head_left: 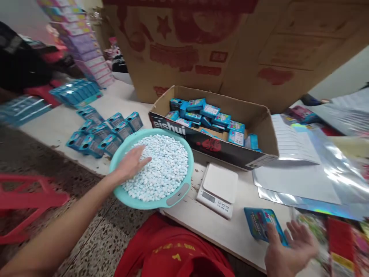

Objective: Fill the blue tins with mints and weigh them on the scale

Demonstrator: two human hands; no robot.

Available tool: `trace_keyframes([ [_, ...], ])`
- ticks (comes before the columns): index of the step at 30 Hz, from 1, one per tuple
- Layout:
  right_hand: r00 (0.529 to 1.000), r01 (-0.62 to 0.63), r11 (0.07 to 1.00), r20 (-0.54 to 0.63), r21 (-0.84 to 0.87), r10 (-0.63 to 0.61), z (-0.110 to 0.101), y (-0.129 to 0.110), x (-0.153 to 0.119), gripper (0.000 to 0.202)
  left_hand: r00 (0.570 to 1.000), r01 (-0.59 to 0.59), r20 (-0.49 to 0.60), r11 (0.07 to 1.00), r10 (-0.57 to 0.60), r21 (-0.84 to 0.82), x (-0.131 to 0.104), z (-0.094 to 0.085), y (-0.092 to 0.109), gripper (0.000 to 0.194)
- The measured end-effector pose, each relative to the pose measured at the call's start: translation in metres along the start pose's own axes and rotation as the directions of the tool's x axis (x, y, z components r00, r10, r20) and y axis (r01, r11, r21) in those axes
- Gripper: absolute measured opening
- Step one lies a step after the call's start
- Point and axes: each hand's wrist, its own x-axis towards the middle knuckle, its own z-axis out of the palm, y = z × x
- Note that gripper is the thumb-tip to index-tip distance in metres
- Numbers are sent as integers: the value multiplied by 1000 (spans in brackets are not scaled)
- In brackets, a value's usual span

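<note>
My left hand (pixel 132 163) rests on the small white and pale blue pellets (pixel 161 169) that fill a round turquoise basin (pixel 144 204), its fingers apart and partly sunk among them. To the right, my right hand (pixel 291 246) is palm up with fingers spread, holding nothing. Just beside its thumb, a flat blue package (pixel 259 223) lies on the table. Between the basin and that package sits a white digital scale (pixel 220 182) with a bare top plate.
Behind the scale, an open carton (pixel 207 140) holds several small blue boxes (pixel 210 110). More blue containers (pixel 99 132) stand left of the basin. Silvery sheets (pixel 300 184) and colourful packets (pixel 341 242) lie at right. A red stool (pixel 29 198) stands at lower left.
</note>
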Motion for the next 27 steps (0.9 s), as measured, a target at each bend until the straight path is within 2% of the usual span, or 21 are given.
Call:
trace_keyframes([
  [2,999,3,998,45,57,-6,0,3,-6,89,990,48,127,996,-58,76,7,5,11,71],
  [6,982,-44,999,184,-13,46,-9,9,-12,70,965,123,228,992,-128,32,17,11,36,73],
  [9,952,11,1000,306,-28,-2,-13,18,-11,81,943,211,268,977,-197,-26,19,14,53,75],
  [12,892,139,990,436,-11,-120,-17,25,-5,90,941,242,260,968,-219,-61,22,17,62,68],
  [15,818,236,971,534,26,-213,-26,20,12,64,941,268,247,955,-231,-126,26,19,64,58],
  [17,743,366,930,594,26,-309,-32,10,30,44,936,302,247,933,-251,-197,27,19,64,55],
  [18,680,475,880,632,10,-373,-34,4,40,39,931,326,250,913,-265,-247,27,19,65,54],
  [19,597,601,799,672,-12,-438,-35,-2,50,40,923,358,262,881,-283,-309,27,20,65,53],
  [21,386,815,579,738,8,-554,-33,-12,67,54,889,449,310,773,-337,-448,27,20,66,53],
  [22,269,884,465,765,46,-586,-30,-15,73,63,866,498,344,701,-364,-510,26,21,67,53],
  [24,50,950,279,809,143,-585,-23,-18,79,78,821,570,416,562,-390,-599,26,21,68,50],
  [25,-41,957,214,824,195,-565,-19,-18,81,82,805,592,444,503,-392,-630,25,20,69,48],
  [26,-118,954,170,832,246,-541,-15,-16,81,83,795,605,470,444,-383,-661,24,19,70,45],
  [27,-171,945,153,837,288,-519,-12,-14,82,82,788,612,498,375,-362,-696,23,17,70,42],
])
